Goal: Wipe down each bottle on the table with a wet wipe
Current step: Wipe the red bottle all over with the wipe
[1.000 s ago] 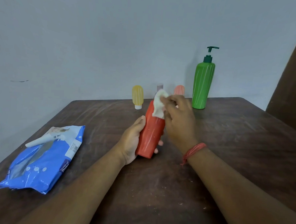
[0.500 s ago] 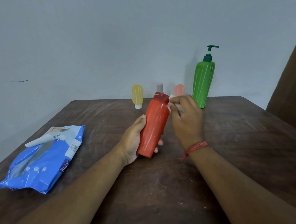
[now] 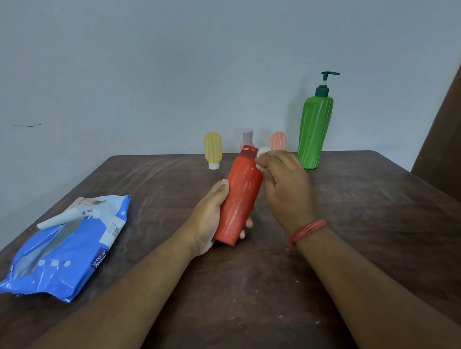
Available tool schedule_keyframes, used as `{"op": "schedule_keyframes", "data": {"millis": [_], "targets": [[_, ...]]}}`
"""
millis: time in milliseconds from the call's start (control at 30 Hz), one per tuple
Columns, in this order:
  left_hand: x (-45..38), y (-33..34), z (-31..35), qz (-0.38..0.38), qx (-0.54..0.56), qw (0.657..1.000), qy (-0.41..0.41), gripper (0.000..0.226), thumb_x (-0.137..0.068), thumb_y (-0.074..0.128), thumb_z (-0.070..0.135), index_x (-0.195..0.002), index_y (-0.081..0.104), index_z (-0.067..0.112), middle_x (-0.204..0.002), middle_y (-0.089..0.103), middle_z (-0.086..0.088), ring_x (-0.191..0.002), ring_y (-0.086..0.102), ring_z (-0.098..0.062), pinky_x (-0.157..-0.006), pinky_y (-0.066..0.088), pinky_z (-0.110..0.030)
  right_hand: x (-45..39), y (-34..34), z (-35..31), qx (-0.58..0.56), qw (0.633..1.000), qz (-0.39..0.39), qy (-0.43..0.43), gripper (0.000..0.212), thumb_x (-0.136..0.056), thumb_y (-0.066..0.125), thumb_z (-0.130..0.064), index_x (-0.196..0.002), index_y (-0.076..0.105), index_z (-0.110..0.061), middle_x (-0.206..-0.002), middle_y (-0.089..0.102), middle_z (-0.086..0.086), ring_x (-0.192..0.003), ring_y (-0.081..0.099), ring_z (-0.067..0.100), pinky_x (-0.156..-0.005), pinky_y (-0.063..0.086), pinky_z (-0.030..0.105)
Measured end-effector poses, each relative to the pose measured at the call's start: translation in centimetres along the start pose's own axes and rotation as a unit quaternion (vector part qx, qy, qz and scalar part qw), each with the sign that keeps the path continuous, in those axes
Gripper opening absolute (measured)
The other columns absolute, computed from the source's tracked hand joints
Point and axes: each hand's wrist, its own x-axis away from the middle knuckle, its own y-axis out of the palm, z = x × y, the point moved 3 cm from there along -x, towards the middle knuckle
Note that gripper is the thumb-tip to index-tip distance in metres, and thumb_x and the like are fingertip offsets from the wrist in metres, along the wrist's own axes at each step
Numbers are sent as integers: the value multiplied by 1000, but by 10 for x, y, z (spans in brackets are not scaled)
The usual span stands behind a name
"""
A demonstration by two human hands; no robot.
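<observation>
Gripping the lower half of the red bottle [image 3: 241,199], the left hand [image 3: 208,221] wraps its thumb up the bottle's left side while its fingertips peek out on the right near the base, holding the bottle tilted with its top leaning away and a little to the right above the middle of the dark wooden table [image 3: 367,235]. The right hand [image 3: 284,190] sits just to the right of the bottle's shoulder, its fingers curled and pinching a bunched white wet wipe [image 3: 262,156] against the bottle's upper right side beside the red cap; only a small part of the wipe shows past the fingers. A red thread band [image 3: 308,230] circles the right wrist. Along the far edge of the table, by the pale wall, stand the other bottles: a small yellow bottle [image 3: 212,149] resting on its white cap to the left, a small pink-capped bottle [image 3: 247,138] partly hidden behind the red bottle's top, a small orange-pink bottle [image 3: 278,140] partly hidden behind the right hand, and a tall green pump bottle [image 3: 315,130] upright at the right. On the near left of the table lies a blue pack of wipes [image 3: 62,248], its flap lifted open.
</observation>
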Motion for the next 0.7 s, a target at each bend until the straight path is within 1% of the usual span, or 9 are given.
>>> {"op": "schedule_keyframes", "data": {"millis": [67,133,233,300,367,433,533,633,700], "targets": [[0,2,0,-5,-19,1000,3,42,-108,33,47,-133,46,16,-104,66,-22,-74,65,-33,-59,53,-40,0,2,-15,-5,997,-19,-70,23,-91,59,0,-110,71,-5,-115,69,9,-110,59,25,-98,48,36],[0,4,-1,-9,-30,1000,6,42,-108,31,46,-131,46,14,-100,66,-22,-74,65,-33,-58,53,-39,0,3,-25,-4,993,-43,-111,30,-93,50,-5,-115,70,-5,-121,67,9,-116,56,25,-103,44,35],[1,3,-1,-10,-29,999,10,43,-108,32,47,-132,47,15,-104,66,-22,-74,65,-34,-59,53,-40,-5,-3,-15,20,996,-28,-82,32,-95,45,-11,-115,70,-6,-117,69,6,-111,58,25,-101,43,31],[2,3,0,-11,-30,999,11,42,-108,33,46,-133,46,16,-107,65,-23,-75,66,-33,-60,54,-40,-7,-9,3,39,999,11,-29,28,-92,48,-7,-108,71,-5,-107,69,9,-101,59,28,-94,42,29],[2,2,0,-11,-29,1000,8,41,-108,33,46,-134,46,18,-108,65,-24,-76,66,-33,-61,55,-40,-5,-11,16,28,999,19,32,24,-89,54,1,-106,70,-3,-105,66,11,-98,60,29,-90,48,36],[2,2,0,-10,-24,1000,4,40,-108,33,46,-134,45,18,-109,65,-25,-76,66,-33,-61,55,-40,-3,-8,17,5,998,2,57,22,-91,59,2,-110,69,-2,-109,63,10,-100,59,24,-90,51,37],[1,1,0,-7,-19,1000,0,40,-108,33,46,-134,45,19,-112,65,-25,-77,66,-33,-61,55,-40,-2,-4,7,-5,999,-7,33,24,-93,60,0,-116,67,-2,-110,61,10,-101,57,20,-91,48,30],[1,1,0,-8,-18,1000,3,43,-108,33,48,-137,45,18,-112,64,-26,-78,66,-34,-61,54,-40,-3,-3,-6,-7,999,-11,-31,26,-95,56,-4,-116,69,-3,-105,62,10,-98,56,20,-88,46,28],[0,1,-1,-8,-21,1000,5,43,-108,32,48,-135,46,18,-111,64,-25,-78,66,-34,-60,54,-40,-2,-8,-13,-15,998,11,-65,28,-95,51,-8,-115,71,-3,-102,63,10,-97,56,20,-86,47,28]]}}
